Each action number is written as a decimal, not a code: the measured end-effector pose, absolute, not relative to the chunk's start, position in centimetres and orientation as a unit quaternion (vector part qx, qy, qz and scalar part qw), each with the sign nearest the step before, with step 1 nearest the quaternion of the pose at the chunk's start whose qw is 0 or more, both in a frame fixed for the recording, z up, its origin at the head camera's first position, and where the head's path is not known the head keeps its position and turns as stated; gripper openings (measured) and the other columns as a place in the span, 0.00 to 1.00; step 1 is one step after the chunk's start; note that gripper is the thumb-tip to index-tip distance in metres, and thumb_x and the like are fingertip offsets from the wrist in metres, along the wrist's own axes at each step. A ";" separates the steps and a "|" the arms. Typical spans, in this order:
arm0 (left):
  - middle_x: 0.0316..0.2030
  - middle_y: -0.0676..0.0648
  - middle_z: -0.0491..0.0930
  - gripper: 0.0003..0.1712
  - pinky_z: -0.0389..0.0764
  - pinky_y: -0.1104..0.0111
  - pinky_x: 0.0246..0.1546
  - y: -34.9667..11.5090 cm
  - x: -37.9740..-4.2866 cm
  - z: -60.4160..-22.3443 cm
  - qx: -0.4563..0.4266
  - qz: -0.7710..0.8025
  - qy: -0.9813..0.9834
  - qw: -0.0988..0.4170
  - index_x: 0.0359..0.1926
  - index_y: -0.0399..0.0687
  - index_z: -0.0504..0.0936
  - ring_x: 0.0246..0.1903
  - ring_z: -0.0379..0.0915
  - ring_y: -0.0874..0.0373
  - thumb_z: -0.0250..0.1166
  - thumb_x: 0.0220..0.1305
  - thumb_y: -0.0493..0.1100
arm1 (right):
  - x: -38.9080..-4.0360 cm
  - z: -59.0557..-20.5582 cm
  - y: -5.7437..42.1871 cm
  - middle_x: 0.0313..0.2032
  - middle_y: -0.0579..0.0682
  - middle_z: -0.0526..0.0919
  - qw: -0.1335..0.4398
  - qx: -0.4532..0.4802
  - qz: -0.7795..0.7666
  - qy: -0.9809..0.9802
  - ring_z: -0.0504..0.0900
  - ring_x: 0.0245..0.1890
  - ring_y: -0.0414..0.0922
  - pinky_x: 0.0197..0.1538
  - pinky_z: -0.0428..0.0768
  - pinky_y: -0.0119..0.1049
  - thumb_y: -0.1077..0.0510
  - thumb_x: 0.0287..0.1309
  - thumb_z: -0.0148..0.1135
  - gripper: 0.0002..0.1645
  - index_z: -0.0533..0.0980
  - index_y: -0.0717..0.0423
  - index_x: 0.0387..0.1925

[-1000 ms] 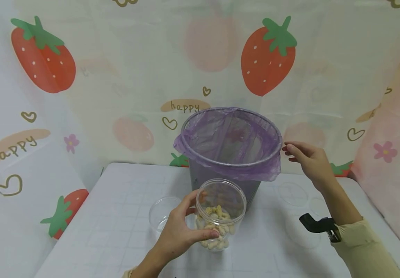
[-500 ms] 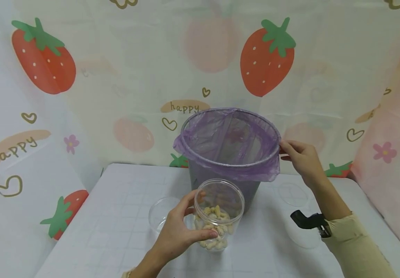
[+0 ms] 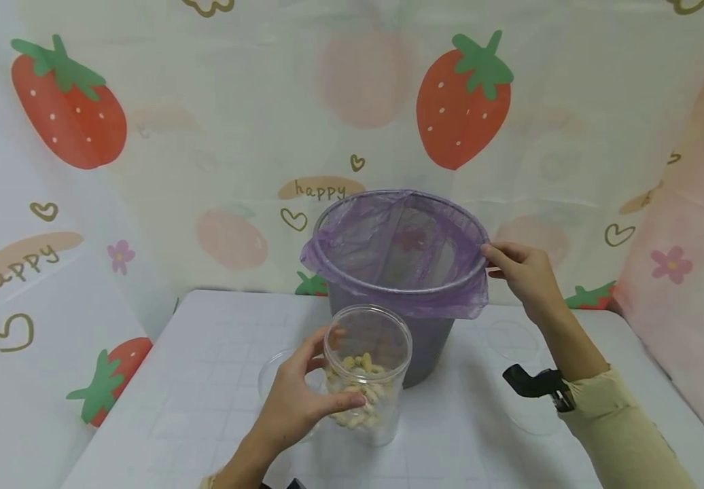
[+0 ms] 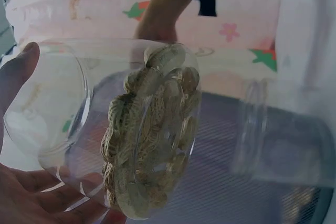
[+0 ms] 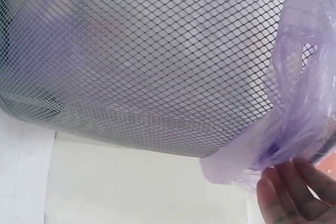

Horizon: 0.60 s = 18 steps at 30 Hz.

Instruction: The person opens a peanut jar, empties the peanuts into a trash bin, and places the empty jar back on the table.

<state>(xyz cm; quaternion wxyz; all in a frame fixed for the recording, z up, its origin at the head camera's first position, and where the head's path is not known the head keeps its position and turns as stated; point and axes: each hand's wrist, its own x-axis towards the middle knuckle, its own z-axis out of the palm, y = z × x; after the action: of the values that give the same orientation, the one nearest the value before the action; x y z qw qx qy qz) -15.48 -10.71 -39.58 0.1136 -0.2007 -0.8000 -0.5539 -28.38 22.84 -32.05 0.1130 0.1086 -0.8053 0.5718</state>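
Observation:
My left hand (image 3: 297, 401) grips a clear plastic jar (image 3: 389, 428) from its left side, thumb across the front. The jar has no lid on, and peanuts in their shells (image 4: 147, 129) lie in its lower part. Behind it stands a grey mesh wastebasket (image 3: 431, 346) lined with a purple bin bag (image 3: 450, 299), which is folded outward over the rim. My right hand (image 3: 529, 275) pinches the rim and bag at the basket's right side. In the right wrist view its fingertips (image 5: 269, 182) are at the purple plastic's edge. Some left fingers are partly hidden behind the jar.
Another clear round plastic container (image 3: 264, 377) is on the white table (image 3: 205, 353), partly hidden by my left hand. A strawberry-print curtain (image 3: 236, 88) hangs behind the table and along both sides. Faint circles are visible on the tabletop right of the basket.
My right hand has moved left from beside the basket and has taken hold of its rim. My left hand has shifted the jar of peanuts a little left.

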 end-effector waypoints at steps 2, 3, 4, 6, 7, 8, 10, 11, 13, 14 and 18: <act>0.63 0.49 0.74 0.49 0.77 0.62 0.57 -11.2 -15.7 -39.2 -0.196 -0.552 -0.801 0.122 0.68 0.53 0.66 0.59 0.72 0.52 0.80 0.45 0.46 | -28.5 -32.0 22.9 0.31 0.25 0.81 0.111 0.109 0.577 -0.802 0.80 0.36 0.27 0.44 0.82 0.21 0.50 0.67 0.58 0.31 0.73 0.76 0.56; 0.62 0.49 0.74 0.49 0.77 0.62 0.57 -11.4 -15.8 -39.0 -0.192 -0.553 -0.801 0.126 0.68 0.53 0.66 0.60 0.72 0.52 0.80 0.45 0.45 | -28.5 -32.0 23.0 0.31 0.25 0.81 0.110 0.109 0.580 -0.800 0.80 0.36 0.27 0.44 0.82 0.22 0.50 0.67 0.58 0.31 0.72 0.76 0.56; 0.62 0.49 0.74 0.49 0.77 0.62 0.57 -11.7 -15.9 -38.8 -0.187 -0.553 -0.801 0.131 0.68 0.53 0.66 0.60 0.72 0.53 0.80 0.45 0.44 | -28.5 -32.0 23.0 0.30 0.26 0.81 0.108 0.109 0.582 -0.799 0.80 0.36 0.27 0.44 0.82 0.23 0.51 0.68 0.58 0.31 0.72 0.76 0.56; 0.62 0.50 0.74 0.49 0.77 0.63 0.57 -12.2 -16.1 -38.5 -0.180 -0.552 -0.802 0.140 0.68 0.52 0.66 0.60 0.71 0.54 0.80 0.45 0.42 | -28.6 -32.0 23.0 0.30 0.26 0.81 0.104 0.107 0.584 -0.798 0.80 0.36 0.27 0.44 0.82 0.23 0.51 0.68 0.58 0.31 0.72 0.76 0.56; 0.62 0.50 0.74 0.49 0.77 0.63 0.57 -12.5 -16.2 -38.3 -0.179 -0.548 -0.804 0.144 0.68 0.52 0.66 0.60 0.71 0.55 0.79 0.45 0.42 | -28.7 -32.0 23.0 0.30 0.26 0.81 0.103 0.105 0.587 -0.796 0.80 0.36 0.27 0.44 0.83 0.23 0.51 0.68 0.58 0.30 0.72 0.76 0.56; 0.62 0.50 0.74 0.49 0.77 0.64 0.57 -12.7 -16.3 -38.0 -0.179 -0.545 -0.805 0.147 0.69 0.52 0.65 0.60 0.71 0.55 0.79 0.46 0.41 | -28.7 -32.0 23.0 0.30 0.27 0.81 0.101 0.104 0.590 -0.794 0.81 0.36 0.27 0.43 0.83 0.23 0.51 0.68 0.58 0.30 0.72 0.76 0.56; 0.62 0.50 0.74 0.48 0.76 0.67 0.57 -13.3 -16.6 -37.6 -0.179 -0.547 -0.804 0.151 0.69 0.53 0.65 0.60 0.71 0.56 0.78 0.47 0.40 | -28.8 -32.0 23.0 0.31 0.27 0.81 0.097 0.103 0.594 -0.792 0.81 0.36 0.28 0.43 0.83 0.23 0.51 0.67 0.58 0.31 0.71 0.76 0.56; 0.62 0.50 0.74 0.48 0.76 0.69 0.57 -13.6 -16.8 -37.3 -0.178 -0.548 -0.803 0.152 0.69 0.53 0.65 0.60 0.71 0.57 0.78 0.48 0.39 | -28.8 -32.0 23.0 0.31 0.27 0.81 0.096 0.103 0.596 -0.791 0.81 0.36 0.28 0.43 0.83 0.23 0.51 0.67 0.58 0.31 0.71 0.77 0.56; 0.62 0.49 0.74 0.47 0.74 0.72 0.56 -14.2 -17.2 -36.7 -0.175 -0.552 -0.800 0.156 0.69 0.53 0.65 0.59 0.71 0.59 0.77 0.49 0.37 | -28.9 -32.0 23.0 0.31 0.28 0.82 0.095 0.102 0.599 -0.789 0.81 0.35 0.29 0.42 0.83 0.23 0.51 0.67 0.58 0.30 0.71 0.76 0.55; 0.62 0.48 0.74 0.47 0.74 0.74 0.56 -14.4 -17.4 -36.4 -0.173 -0.555 -0.798 0.158 0.69 0.53 0.65 0.59 0.70 0.60 0.76 0.49 0.37 | -28.9 -32.0 23.0 0.31 0.28 0.82 0.095 0.102 0.600 -0.788 0.81 0.35 0.29 0.42 0.83 0.23 0.51 0.67 0.59 0.30 0.72 0.76 0.55; 0.63 0.46 0.73 0.46 0.71 0.81 0.55 -15.5 -18.1 -35.2 -0.160 -0.548 -0.804 0.165 0.70 0.51 0.64 0.59 0.69 0.62 0.75 0.50 0.36 | -28.8 -32.0 22.9 0.31 0.30 0.82 0.090 0.102 0.614 -0.778 0.82 0.34 0.30 0.41 0.83 0.23 0.52 0.66 0.60 0.27 0.73 0.75 0.53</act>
<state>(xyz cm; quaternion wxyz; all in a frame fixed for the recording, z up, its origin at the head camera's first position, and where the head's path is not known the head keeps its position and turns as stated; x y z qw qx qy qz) -18.14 -15.54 -35.20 0.1650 -0.1603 -0.8042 -0.5480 -28.82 22.94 -32.02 0.0896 0.1016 -0.7779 0.6136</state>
